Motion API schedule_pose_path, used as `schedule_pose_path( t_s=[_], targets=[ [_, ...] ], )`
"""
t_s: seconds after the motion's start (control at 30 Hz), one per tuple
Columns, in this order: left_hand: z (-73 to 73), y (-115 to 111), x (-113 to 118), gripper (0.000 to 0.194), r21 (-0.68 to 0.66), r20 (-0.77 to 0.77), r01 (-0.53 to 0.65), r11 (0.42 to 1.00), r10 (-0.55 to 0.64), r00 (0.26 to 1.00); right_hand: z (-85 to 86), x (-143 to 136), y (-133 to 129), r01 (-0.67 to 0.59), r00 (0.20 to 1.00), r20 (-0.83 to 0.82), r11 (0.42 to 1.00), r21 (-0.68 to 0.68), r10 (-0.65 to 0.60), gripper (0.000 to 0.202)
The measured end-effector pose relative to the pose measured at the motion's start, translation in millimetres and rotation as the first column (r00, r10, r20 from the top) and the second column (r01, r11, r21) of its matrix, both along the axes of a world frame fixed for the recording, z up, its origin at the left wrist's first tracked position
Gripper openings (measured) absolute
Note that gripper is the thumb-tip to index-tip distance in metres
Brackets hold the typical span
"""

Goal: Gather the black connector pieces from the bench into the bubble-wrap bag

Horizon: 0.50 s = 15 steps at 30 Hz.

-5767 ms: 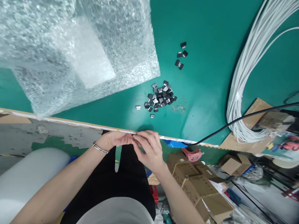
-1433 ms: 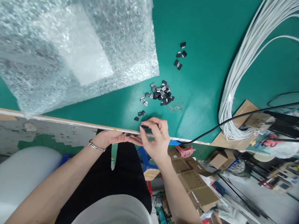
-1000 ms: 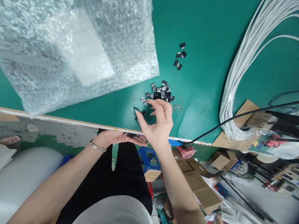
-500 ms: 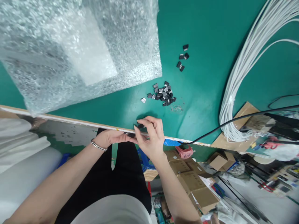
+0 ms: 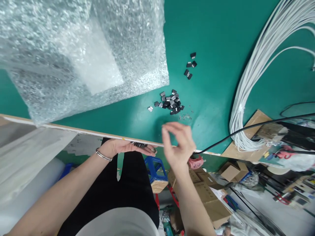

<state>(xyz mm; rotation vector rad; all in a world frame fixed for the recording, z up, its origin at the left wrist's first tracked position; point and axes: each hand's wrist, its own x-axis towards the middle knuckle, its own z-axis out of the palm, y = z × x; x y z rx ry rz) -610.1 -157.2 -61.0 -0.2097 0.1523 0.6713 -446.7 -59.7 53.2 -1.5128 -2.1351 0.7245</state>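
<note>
My left hand (image 5: 137, 148), palm up and partly cupped just below the table edge, bears several small black connector-like pieces (image 5: 139, 145) across its palm and fingers. Over the edge of the green table, my right hand (image 5: 177, 141) is blurred, thumb and forefinger tips drawn together; whatever may be between them does not show. A pile of small black pieces with light metal ends (image 5: 172, 102) lies on the table beyond my right hand. Farther up sits a looser group of the same pieces (image 5: 189, 65). One light-coloured piece (image 5: 150, 108) rests left of the pile.
Bubble wrap (image 5: 103, 62) covers the table's left part. A coil of white cable (image 5: 242, 101) lies at the right, where a black cable (image 5: 228, 135) crosses it. Below the table edge stand a blue stool (image 5: 154, 168) and cardboard boxes (image 5: 209, 196).
My right hand has moved right, away from my left hand, its fingertips now over the table. My left palm, with the black pieces on it, is uncovered. The view has shifted slightly.
</note>
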Motion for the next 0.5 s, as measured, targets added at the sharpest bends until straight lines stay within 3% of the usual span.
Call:
schedule_pose_path(
  t_s=[0.07, 0.13, 0.23, 0.4, 0.5],
  targets=[
    [1.0, 1, -2, 0.046, 0.084, 0.005, 0.031, 0.996, -0.032, 0.999, -6.0, 7, 26, 0.158, 0.985, 0.052, 0.984, 0.082, -0.163, 0.015],
    [2.6, 2, -3, 0.047, 0.112, -0.011, 0.056, 0.992, -0.055, 0.998, -12.7, 11, 43, 0.227, 0.971, 0.063, 0.971, 0.078, -0.232, 0.019],
    [5.1, 5, -4, 0.048, 0.078, -0.021, 0.059, 0.995, -0.058, 0.998, -17.5, 11, 43, 0.188, 0.979, 0.076, 0.982, 0.024, -0.189, 0.017],
    [4.0, 6, -4, 0.05, 0.06, -0.045, 0.072, 0.996, -0.069, 0.997, -8.8, 6, 19, 0.068, 0.998, 0.01, 0.995, -0.078, -0.067, 0.015],
    [0.4, 2, -3, 0.06, 0.088, -0.061, 0.099, 0.991, -0.094, 0.994, -5.8, 8, 18, 0.096, 0.995, -0.029, 0.994, -0.058, -0.098, 0.015]
  ],
)
